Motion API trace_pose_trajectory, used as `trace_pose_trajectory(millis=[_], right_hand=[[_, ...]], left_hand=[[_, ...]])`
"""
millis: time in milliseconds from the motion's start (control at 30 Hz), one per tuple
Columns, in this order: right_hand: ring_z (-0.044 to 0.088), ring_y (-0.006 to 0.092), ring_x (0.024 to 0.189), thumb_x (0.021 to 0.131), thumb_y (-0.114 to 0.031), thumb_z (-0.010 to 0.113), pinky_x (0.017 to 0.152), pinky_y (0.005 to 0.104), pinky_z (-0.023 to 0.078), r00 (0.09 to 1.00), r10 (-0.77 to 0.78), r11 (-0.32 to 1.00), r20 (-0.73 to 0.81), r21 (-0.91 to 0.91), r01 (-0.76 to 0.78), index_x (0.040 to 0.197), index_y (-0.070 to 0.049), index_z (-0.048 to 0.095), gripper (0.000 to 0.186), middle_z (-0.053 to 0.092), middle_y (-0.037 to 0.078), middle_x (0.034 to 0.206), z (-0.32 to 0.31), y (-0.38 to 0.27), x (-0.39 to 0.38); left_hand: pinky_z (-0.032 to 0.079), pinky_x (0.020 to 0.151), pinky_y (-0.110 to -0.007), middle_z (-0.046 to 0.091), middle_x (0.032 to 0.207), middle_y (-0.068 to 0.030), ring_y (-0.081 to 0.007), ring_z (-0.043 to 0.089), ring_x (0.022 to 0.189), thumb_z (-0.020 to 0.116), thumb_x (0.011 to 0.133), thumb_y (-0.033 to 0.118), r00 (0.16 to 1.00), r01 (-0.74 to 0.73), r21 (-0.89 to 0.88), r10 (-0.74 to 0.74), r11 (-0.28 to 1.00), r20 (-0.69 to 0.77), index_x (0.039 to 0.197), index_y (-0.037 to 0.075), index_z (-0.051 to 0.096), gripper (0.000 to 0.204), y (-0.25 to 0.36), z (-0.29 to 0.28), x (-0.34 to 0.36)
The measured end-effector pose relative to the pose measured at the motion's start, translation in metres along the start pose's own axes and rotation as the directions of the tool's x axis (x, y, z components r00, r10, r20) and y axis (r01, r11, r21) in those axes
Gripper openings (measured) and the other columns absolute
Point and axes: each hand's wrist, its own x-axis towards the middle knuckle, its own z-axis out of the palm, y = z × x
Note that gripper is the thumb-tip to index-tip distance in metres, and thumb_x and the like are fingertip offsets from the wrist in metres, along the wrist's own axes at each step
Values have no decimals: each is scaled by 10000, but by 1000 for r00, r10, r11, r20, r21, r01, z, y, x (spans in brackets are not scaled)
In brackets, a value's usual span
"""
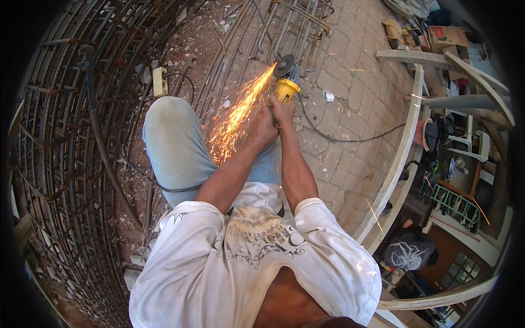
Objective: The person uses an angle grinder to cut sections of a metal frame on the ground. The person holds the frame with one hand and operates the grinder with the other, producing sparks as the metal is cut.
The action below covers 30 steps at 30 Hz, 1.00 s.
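Observation:
Both of my hands are closed around an angle grinder [286,90] with a yellow body, held out ahead of me. My right hand [283,111] wraps the body just behind the yellow head. Closer to me, my left hand [262,129] grips the tool's rear part, much of which the fingers hide. The dark cutting disc [283,66] is at the near ends of a steel rebar frame [298,24]. A stream of orange sparks [240,112] flies from the disc down to the left, past my knee. The exact contact point is hidden by glare.
Stacked rusty rebar mesh [65,120] fills the left side. A yellowish socket block [160,82] lies beyond my knee. A black cord [350,140] crosses the brick paving [350,87]. To the right stand a wooden frame [402,164], household clutter and a dark cap-like shape [407,254].

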Motion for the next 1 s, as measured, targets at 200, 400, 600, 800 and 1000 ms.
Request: trace_pose_trajectory(millis=[200, 400, 600, 800, 1000], right_hand=[[649, 203, 679, 676, -218, 748, 610, 353, 507, 1000, -20, 1000, 13, 11, 20, 891, 47, 596, 373, 673, 126, 807, -1, -4, -4], [635, 200, 641, 679, -210, 750, 592, 356, 500, 999, 7, 998, -33, -66, -9, 900, 38, 594, 366, 663, 113, 789, -1, -6, -6], [633, 194, 650, 689, -204, 749, 599, 347, 502, 1000, -4, 999, -24, 51, 5, 948, 33, 579, 390, 658, 112, 809, 2, -9, -8], [625, 183, 661, 698, -188, 736, 610, 335, 502, 999, -28, 996, -35, 81, 31, 962, 23, 569, 378, 647, 105, 806, 4, -9, -11], [621, 185, 666, 685, -172, 732, 612, 343, 501, 999, -29, 997, -33, 68, 31, 927, 17, 582, 342, 648, 91, 795, 5, -4, -8]], left_hand=[[512, 795, -544, 632, 1034, -309, -478, 639, 960, 728, 793, 280, 998, 64, -19, -63, 998, 31, 1222, -78, 387, 655, -6, 5, 1], [513, 792, -508, 642, 1050, -325, -469, 645, 972, 710, 825, 401, 999, 30, 35, -31, 999, 39, 1318, -117, 336, 807, -9, 6, 4], [529, 745, -525, 638, 945, -316, -478, 652, 877, 750, 782, 285, 998, -38, -26, 37, 999, -43, 1156, -95, 406, 635, -15, 13, 5], [535, 742, -523, 637, 965, -319, -471, 658, 865, 763, 767, 273, 1000, 6, -6, -6, 1000, -7, 1176, -106, 395, 668, -13, 8, 4], [519, 789, -528, 621, 1042, -307, -466, 645, 940, 749, 782, 268, 994, 80, 67, -85, 994, 66, 1252, -95, 376, 700, -10, 5, 4]])
